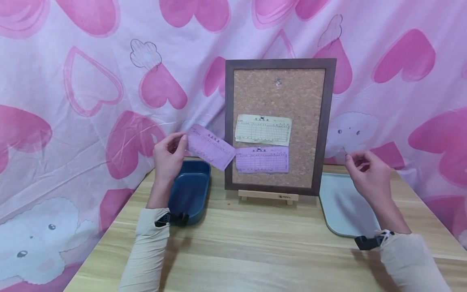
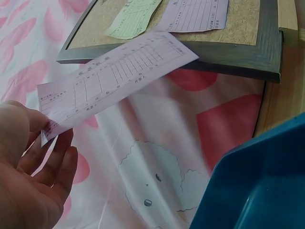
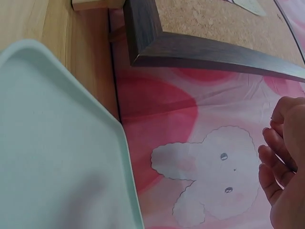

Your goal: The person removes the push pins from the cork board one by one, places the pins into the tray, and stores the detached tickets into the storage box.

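Note:
My left hand (image 1: 170, 156) pinches a purple paper slip (image 1: 211, 147) printed with a table by its left end. The slip slants down to the right, its far corner beside the left frame of a cork board (image 1: 306, 121). Pinned on the board are a pale yellow slip (image 1: 263, 130) and, below it, another purple slip (image 1: 262, 159); a pin (image 1: 262, 117) shows at the yellow one's top edge. To the right of the board, my right hand (image 1: 369, 174) pinches a tiny pin (image 1: 344, 150) between thumb and forefinger. Most of that pin is hidden by the fingertips.
A deep blue tray (image 1: 206, 178) stands under my left hand, and a pale green tray (image 1: 339, 225) lies under my right. The board leans on a small wooden easel (image 1: 268, 196) on the wood-grain table (image 1: 255, 251). Behind hangs a pink heart-patterned curtain (image 1: 204, 44).

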A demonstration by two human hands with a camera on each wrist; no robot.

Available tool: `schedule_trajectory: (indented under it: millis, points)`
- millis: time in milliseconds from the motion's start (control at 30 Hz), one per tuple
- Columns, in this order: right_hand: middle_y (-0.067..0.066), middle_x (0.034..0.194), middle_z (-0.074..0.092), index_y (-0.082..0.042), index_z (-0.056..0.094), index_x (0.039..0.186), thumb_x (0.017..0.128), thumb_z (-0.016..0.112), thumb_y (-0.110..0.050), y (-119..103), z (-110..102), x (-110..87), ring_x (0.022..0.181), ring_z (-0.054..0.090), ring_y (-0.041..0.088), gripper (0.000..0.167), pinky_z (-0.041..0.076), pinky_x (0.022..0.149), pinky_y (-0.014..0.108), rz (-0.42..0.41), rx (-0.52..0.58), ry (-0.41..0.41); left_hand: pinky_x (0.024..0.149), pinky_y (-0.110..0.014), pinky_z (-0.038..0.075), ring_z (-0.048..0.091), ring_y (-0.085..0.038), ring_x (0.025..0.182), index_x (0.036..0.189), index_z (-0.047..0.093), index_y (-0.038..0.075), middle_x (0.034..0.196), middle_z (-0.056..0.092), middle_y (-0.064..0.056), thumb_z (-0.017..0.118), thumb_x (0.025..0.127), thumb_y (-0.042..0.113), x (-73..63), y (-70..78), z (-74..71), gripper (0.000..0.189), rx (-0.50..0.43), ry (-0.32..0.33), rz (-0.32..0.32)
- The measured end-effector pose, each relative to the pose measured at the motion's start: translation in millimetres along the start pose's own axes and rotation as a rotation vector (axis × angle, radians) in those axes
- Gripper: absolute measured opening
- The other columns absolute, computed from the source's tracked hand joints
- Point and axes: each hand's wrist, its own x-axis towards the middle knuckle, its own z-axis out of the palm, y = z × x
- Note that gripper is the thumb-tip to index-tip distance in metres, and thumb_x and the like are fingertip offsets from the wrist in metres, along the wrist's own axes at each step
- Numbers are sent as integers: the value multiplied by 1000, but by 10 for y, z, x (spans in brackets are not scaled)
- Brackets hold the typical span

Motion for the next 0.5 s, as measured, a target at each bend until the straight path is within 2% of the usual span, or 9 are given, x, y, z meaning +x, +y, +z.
schedule_trajectory:
  millis: [133, 300, 367, 500]
  points:
    - [11, 100, 71, -5, 74, 114, 105, 70, -31, 49, -8, 23, 82, 51, -9, 28, 40, 72, -2, 5, -18, -9, 77, -12, 56, 68, -17, 93, 128, 79, 7, 117, 79, -17, 69, 107, 21, 1, 46, -21, 27, 18, 0, 13]
    - [12, 100, 71, -6, 74, 114, 104, 70, -34, 86, -12, 30, 83, 52, -6, 30, 41, 70, -1, 21, -26, -46, 70, -11, 53, 63, -31, 89, 130, 77, 1, 116, 77, -23, 66, 108, 12, -30, 171, -51, 27, 48, -5, 8]
    - [11, 101, 71, -6, 74, 115, 104, 70, -36, 101, -22, 27, 84, 52, -5, 32, 41, 69, 0, 33, -30, -61, 70, -11, 52, 62, -30, 89, 131, 77, 4, 117, 77, -22, 65, 108, 15, -24, 127, -62, 28, 71, -6, -2]
    - [9, 101, 70, -5, 73, 116, 105, 68, -38, 121, -40, 14, 86, 52, -5, 35, 41, 70, 0, 52, -40, -74, 70, -13, 53, 63, -28, 89, 131, 79, 13, 116, 78, -16, 66, 109, 25, 10, -56, -83, 28, 94, -13, -11]
